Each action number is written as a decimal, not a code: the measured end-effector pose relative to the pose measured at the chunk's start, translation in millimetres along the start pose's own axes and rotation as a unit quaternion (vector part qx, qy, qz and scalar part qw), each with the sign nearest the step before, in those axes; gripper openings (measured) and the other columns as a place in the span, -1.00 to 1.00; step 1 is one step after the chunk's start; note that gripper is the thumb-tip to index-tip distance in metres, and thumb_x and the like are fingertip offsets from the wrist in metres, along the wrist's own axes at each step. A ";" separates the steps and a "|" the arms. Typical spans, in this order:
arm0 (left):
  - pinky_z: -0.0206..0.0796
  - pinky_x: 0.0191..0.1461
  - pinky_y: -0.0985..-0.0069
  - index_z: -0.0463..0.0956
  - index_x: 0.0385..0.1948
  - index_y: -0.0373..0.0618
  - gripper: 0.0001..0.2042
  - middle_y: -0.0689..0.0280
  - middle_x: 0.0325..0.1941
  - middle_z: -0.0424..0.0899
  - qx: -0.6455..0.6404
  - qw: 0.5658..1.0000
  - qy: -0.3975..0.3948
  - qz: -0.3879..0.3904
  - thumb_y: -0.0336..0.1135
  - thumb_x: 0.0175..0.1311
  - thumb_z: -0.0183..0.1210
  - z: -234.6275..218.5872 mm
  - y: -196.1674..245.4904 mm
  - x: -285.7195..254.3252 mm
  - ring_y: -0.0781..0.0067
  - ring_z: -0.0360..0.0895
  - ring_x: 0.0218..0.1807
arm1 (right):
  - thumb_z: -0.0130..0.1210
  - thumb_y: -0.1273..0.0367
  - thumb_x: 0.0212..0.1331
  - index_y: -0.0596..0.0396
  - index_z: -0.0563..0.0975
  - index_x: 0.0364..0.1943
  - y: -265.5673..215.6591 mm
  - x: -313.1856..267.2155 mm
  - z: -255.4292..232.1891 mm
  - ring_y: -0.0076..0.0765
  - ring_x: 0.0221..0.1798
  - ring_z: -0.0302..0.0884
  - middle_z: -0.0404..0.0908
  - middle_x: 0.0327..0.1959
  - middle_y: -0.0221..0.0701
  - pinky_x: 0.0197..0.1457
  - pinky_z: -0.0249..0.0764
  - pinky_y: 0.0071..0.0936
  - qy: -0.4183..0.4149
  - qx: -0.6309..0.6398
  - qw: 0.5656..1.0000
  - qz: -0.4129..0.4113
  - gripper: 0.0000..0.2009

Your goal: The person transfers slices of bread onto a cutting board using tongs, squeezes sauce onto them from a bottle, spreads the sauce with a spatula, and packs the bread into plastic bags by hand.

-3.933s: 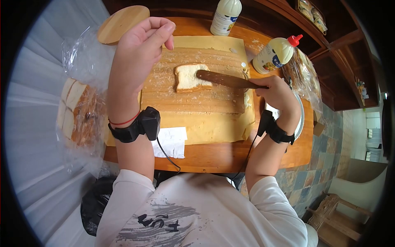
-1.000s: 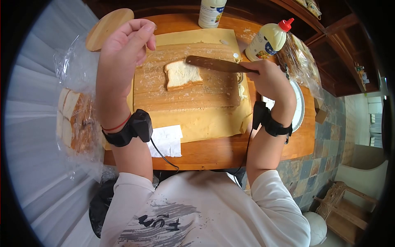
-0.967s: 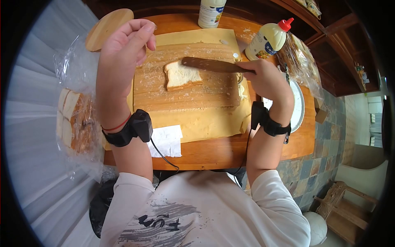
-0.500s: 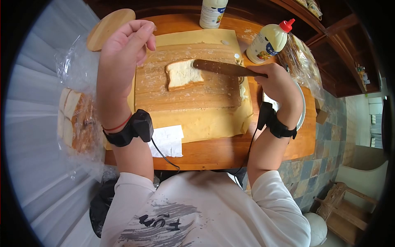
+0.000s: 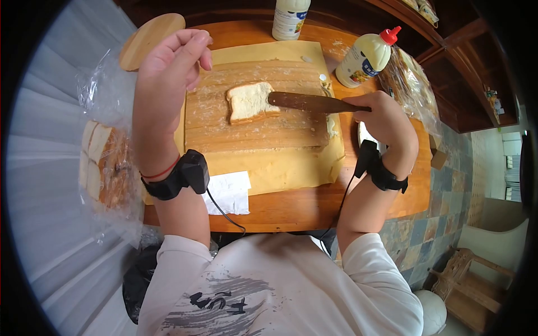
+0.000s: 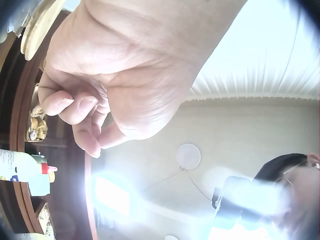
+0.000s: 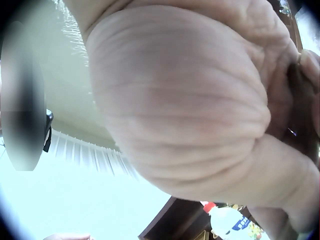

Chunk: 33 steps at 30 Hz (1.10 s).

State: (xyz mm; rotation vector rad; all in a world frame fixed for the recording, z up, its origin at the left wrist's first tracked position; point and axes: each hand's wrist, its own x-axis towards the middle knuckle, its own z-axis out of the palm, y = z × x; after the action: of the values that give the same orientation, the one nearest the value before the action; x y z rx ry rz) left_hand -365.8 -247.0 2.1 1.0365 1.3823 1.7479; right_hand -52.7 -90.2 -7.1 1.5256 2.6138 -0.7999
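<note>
A slice of white bread [image 5: 246, 103] lies on a crumb-strewn wooden board [image 5: 224, 137]. My right hand [image 5: 389, 126] grips the handle end of a long brown spatula [image 5: 305, 102]. The rounded tip of its blade overlaps the slice's right edge in the head view. In the right wrist view, part of the dark handle [image 7: 302, 105] shows between palm and fingers. My left hand [image 5: 176, 59] is raised left of the board, away from the bread. Its fingers [image 6: 80, 107] are loosely bent, with nothing held, in the left wrist view.
Brown paper [image 5: 280, 171] lies under the board. Two dressing bottles, one red-capped [image 5: 364, 59] and one farther back [image 5: 290, 19], stand beyond it. Bagged bread [image 5: 101, 162] is at left, another bag [image 5: 412, 84] at right. A white dish [image 5: 367, 134] is partly behind my right wrist.
The spatula tip has moved from the slice's far edge to its right edge, my right hand shifting right and nearer my body. My left hand has stayed raised, almost still.
</note>
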 end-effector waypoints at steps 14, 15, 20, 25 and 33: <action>0.02 -0.44 0.76 0.59 -0.10 -0.24 -0.79 0.43 -0.41 0.59 0.014 1.000 -0.002 -0.005 -0.25 0.51 0.19 2.9 1.6 -0.2 0.85 0.19 -0.55 | 0.16 0.57 0.16 0.05 0.70 0.12 7.7 15.0 14.6 -0.05 -0.23 0.73 0.74 -0.26 -0.02 -0.02 0.57 -0.27 0.017 0.026 0.998 -0.049 -0.60; 0.02 -0.44 0.76 0.59 -0.10 -0.24 -0.78 0.43 -0.41 0.59 0.013 1.000 -0.001 -0.003 -0.25 0.51 0.18 2.4 1.4 -0.2 0.85 0.20 -0.55 | 0.16 0.57 0.16 0.05 0.70 0.12 11.8 15.4 12.9 -0.05 -0.23 0.73 0.74 -0.26 -0.02 -0.02 0.57 -0.27 0.017 0.026 0.998 -0.050 -0.60; 0.02 -0.44 0.76 0.59 -0.10 -0.24 -0.78 0.43 -0.41 0.58 0.018 1.000 -0.009 -0.004 -0.25 0.52 0.17 4.4 0.6 0.5 0.85 0.20 -0.54 | 0.14 0.54 0.22 0.04 0.70 0.12 14.0 20.9 13.2 0.11 -0.01 0.71 0.73 -0.08 0.02 0.10 0.58 -0.19 0.080 -0.019 0.996 0.017 -0.63; 0.03 -0.44 0.76 0.58 -0.11 -0.25 -0.79 0.43 -0.40 0.58 0.013 1.000 -0.017 -0.009 -0.26 0.53 0.16 6.0 0.1 1.0 0.84 0.20 -0.53 | 0.19 0.49 0.21 0.02 0.66 0.20 12.6 36.2 26.5 -0.01 -0.11 0.74 0.75 -0.16 -0.02 0.05 0.56 -0.24 0.043 0.001 0.999 0.002 -0.57; 0.02 -0.44 0.75 0.58 -0.10 -0.24 -0.79 0.43 -0.39 0.58 0.019 1.000 -0.021 -0.006 -0.25 0.53 0.15 5.6 0.3 0.2 0.85 0.19 -0.53 | 0.30 0.44 0.18 0.04 0.69 0.14 18.3 56.7 45.2 0.03 0.01 0.73 0.75 -0.06 0.00 0.12 0.57 -0.22 0.032 -0.047 0.998 -0.041 -0.62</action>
State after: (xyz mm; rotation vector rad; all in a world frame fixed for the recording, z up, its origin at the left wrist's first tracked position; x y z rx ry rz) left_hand -360.9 -244.4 3.1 1.0757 1.3981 1.6880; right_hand -78.3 -56.6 -68.8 1.4527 2.7315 -0.6321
